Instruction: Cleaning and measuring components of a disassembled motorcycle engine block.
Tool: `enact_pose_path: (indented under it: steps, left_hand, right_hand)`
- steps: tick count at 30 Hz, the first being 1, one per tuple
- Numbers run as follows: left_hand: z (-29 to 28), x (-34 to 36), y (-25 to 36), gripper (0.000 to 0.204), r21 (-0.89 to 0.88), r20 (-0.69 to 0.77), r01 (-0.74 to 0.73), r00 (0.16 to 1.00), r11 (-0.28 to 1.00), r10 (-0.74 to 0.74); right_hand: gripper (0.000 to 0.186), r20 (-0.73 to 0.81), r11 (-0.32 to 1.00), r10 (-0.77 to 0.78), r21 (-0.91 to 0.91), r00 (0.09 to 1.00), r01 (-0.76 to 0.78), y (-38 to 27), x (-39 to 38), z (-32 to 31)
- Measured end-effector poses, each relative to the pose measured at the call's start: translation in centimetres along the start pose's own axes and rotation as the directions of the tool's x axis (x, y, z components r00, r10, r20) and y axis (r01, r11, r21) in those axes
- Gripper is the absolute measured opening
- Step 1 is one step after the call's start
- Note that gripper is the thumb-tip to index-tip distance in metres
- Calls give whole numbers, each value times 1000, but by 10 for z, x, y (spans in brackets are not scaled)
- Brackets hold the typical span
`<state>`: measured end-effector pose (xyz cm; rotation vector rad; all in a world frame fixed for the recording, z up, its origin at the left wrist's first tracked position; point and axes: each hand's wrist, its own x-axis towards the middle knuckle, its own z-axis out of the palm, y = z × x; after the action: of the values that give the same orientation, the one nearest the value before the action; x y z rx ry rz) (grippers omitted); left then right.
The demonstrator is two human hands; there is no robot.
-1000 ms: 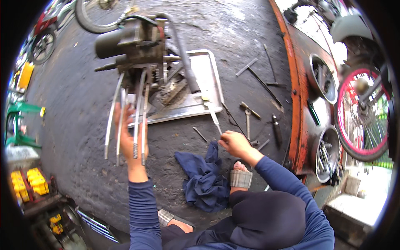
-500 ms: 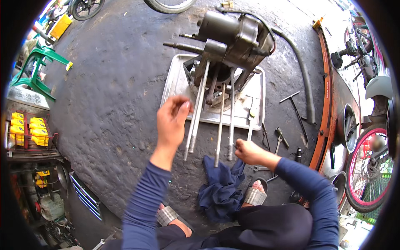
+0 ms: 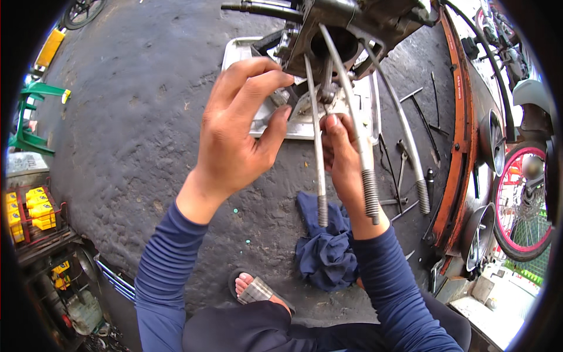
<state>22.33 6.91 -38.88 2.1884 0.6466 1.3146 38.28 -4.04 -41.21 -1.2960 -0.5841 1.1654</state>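
A dark metal engine case (image 3: pixel 375 17) fills the upper middle, tilted over a silver tray (image 3: pixel 275 132). Long studs (image 3: pixel 318 158) with threaded ends stick out of it toward me, and a connecting rod (image 3: pixel 327 88) hangs from its round opening. My left hand (image 3: pixel 231 126) is open beside the case's left side, fingers curved and apart, holding nothing I can see. Among the studs, my right hand (image 3: pixel 346 161) is closed just below the connecting rod's end, thumb against the fingers. Whatever it pinches is too small or hidden to name.
A dark blue cloth (image 3: pixel 328 252) lies on the floor near my feet. Wrenches (image 3: pixel 402 158) and T-handled tools (image 3: pixel 419 117) lie right of the tray, beside an orange metal edge (image 3: pixel 460 117). At left stand a green plastic chair (image 3: pixel 35 117) and a rack of yellow bottles (image 3: pixel 40 208).
The engine case now looks larger and higher in view. My right hand has moved from right of the studs to among them, under the connecting rod. My left hand has come up beside the case.
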Motion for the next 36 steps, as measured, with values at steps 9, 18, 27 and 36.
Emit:
enact_pose_path:
  steps: [9,18,27,36]
  left_hand:
    - [35,24,-24,42,230,-128,-361,909,904,396]
    - [62,28,-3,57,-189,-193,-198,968,962,161]
    - [43,37,14,85,-239,241,-269,914,933,326]
    - [-6,64,20,80,-625,589,349,798,699,127]
  right_hand:
    - [17,-115,891,-359,-337,926,303,20,22,10]
    - [22,-213,795,-578,-367,788,484,20,33,25]
    - [21,-223,809,-518,-442,826,388,4,25,17]
    - [13,-222,769,-595,-436,772,467,-5,29,30]
